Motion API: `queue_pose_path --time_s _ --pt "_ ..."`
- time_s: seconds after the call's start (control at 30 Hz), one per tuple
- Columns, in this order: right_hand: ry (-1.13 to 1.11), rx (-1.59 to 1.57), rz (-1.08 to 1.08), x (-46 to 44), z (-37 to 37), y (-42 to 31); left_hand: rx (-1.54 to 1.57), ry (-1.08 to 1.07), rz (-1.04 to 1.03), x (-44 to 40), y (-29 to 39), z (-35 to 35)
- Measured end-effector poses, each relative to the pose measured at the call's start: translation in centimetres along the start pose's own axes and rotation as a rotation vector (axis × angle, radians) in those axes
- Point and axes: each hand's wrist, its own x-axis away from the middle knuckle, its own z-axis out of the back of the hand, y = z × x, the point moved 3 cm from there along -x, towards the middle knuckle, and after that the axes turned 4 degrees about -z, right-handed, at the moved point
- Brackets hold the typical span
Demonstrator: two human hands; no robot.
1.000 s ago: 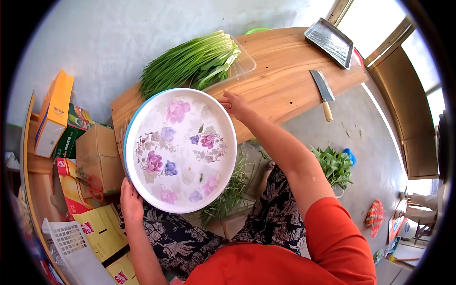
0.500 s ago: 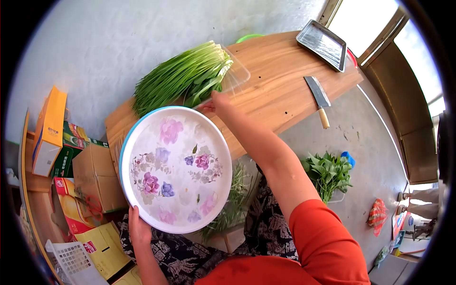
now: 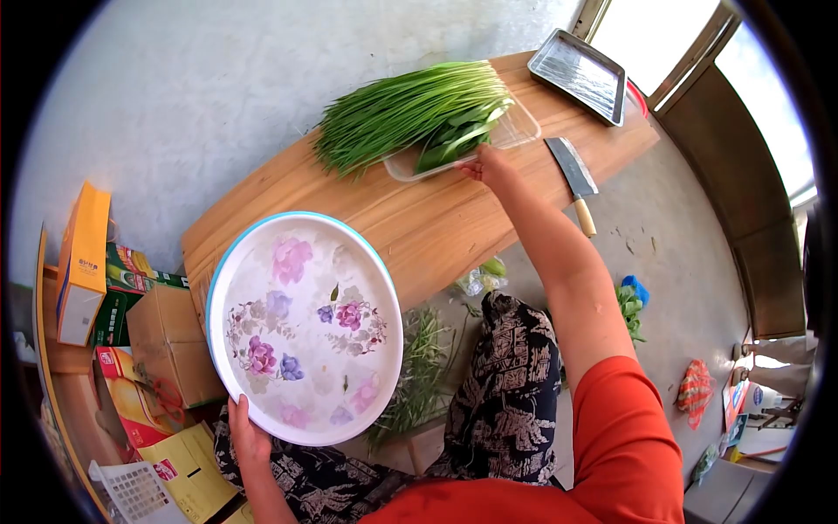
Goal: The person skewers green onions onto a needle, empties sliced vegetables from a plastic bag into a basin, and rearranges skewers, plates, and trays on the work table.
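Observation:
In the head view my left hand [image 3: 250, 437] grips the lower rim of a round white tray [image 3: 301, 375] with a floral print and a blue outer edge. It is held over the near left end of the wooden board [image 3: 428, 231]. My right hand [image 3: 482, 164] has its fingers closed at the near edge of a clear plastic container [image 3: 406, 173]. Long garlic chives [image 3: 393, 113] lie in and across that container, beside some broad green leaves [image 3: 456, 135]. The round tray holds only a few leaf bits.
A cleaver [image 3: 572, 166] lies at the board's right, its handle past the edge. Behind it is a metal baking tray [image 3: 576, 74]. Cardboard boxes [image 3: 170, 336], red scissors [image 3: 168, 397] and a white basket [image 3: 131, 489] stand left. Loose greens [image 3: 415, 371] lie below the board.
The container with the greens has slid right along the board, with my right hand at its edge. The round tray has shifted slightly left and down in my left hand.

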Motion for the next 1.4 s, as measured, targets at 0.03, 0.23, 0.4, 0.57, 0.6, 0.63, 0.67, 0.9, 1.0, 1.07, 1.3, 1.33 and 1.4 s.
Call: queue_pose_path --time_s 0.03,0.23,0.4,0.57,0.6,0.63,0.67,0.9,1.0,1.07,1.3,1.33,1.4 --pt "0.052 -0.024 0.033 -0.1 1.6 -0.9 -0.007 0.001 -0.001 0.0 0.0 -0.1" --pt "0.19 -0.069 0.096 -0.9 8.2 -4.5 -0.078 -0.006 0.018 0.2 0.0 -0.2" --pt "0.157 -0.17 0.128 -0.1 11.2 -3.4 -0.101 0.067 0.02 0.1 -0.4 -0.1" --pt "0.014 0.0 0.299 9.1 9.8 0.3 -0.121 0.104 -0.006 -0.3 -0.6 -0.1" --pt "0.011 -0.001 0.294 11.0 9.7 1.2 -0.115 0.088 -0.012 -0.4 -0.7 0.2" --pt "-0.035 0.017 0.278 12.7 9.7 2.0 -0.108 0.069 -0.019 -0.5 -0.9 0.4" --pt "-0.077 0.033 0.264 14.2 9.8 2.8 -0.113 0.081 -0.021 -0.6 -0.9 0.2" --pt "-0.102 0.009 0.213 22.9 12.8 8.1 -0.07 0.071 -0.022 -1.3 -1.4 -4.1" --pt "-0.1 0.021 0.125 25.5 14.5 10.1 -0.056 0.033 -0.005 -2.6 -1.6 -7.5" --pt "-0.068 0.04 0.107 27.7 15.4 10.8 -0.043 0.006 -0.026 -3.8 -1.7 -9.3" --pt "0.054 0.223 0.177 35.1 26.0 12.8 -0.017 -0.133 0.158 -11.3 -3.6 -8.1" --pt "0.123 0.304 0.167 36.8 27.3 12.6 0.034 -0.095 0.167 -9.5 -3.3 -8.9" --pt "0.206 0.436 0.131 39.5 31.1 14.0 0.064 -0.064 0.194 -5.0 -4.4 -9.6"
